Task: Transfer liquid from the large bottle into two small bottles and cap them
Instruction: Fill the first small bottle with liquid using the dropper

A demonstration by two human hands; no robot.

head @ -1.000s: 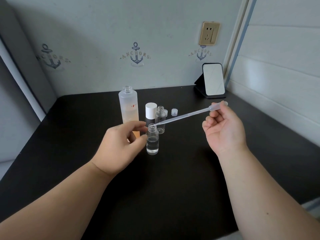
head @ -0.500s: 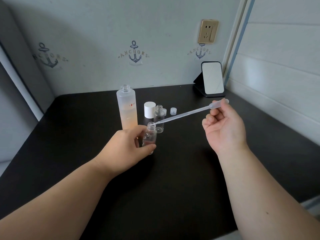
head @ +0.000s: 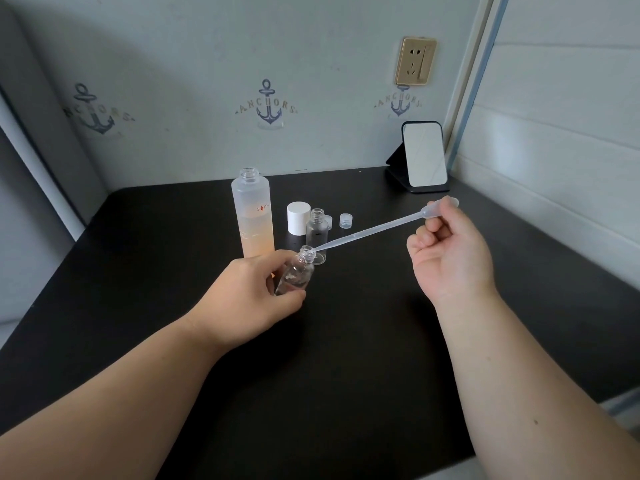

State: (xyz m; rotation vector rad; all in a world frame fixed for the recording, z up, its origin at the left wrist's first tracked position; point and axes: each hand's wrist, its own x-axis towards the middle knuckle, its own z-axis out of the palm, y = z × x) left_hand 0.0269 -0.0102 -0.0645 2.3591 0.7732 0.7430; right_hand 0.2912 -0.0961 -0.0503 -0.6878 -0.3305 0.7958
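we've got the small bottle [head: 296, 275] gripped in our left hand [head: 249, 296], neck tilted twd the right hand [head: 450, 258], which pinches the pipette [head: 374, 230]; tip at the mouth, mid-worktop [head: 346, 358].

**Clearance and Obstructions on the Work Surface**

The black table [head: 346, 358] is bare across its near half and along its left side; passage there is unobstructed. A cluster stands at centre rear: the tall frosted large bottle with orange liquid [head: 252, 216], the white cylindrical cap [head: 298, 218], the clear small bottle standing upright [head: 317, 233] and two small translucent caps [head: 345, 220] just behind it. The long translucent plastic pipette [head: 374, 230] spans diagonally above the gap right of this cluster. The black-framed standing mirror [head: 424, 157] occupies the rear right corner. Walls close the rear and right.
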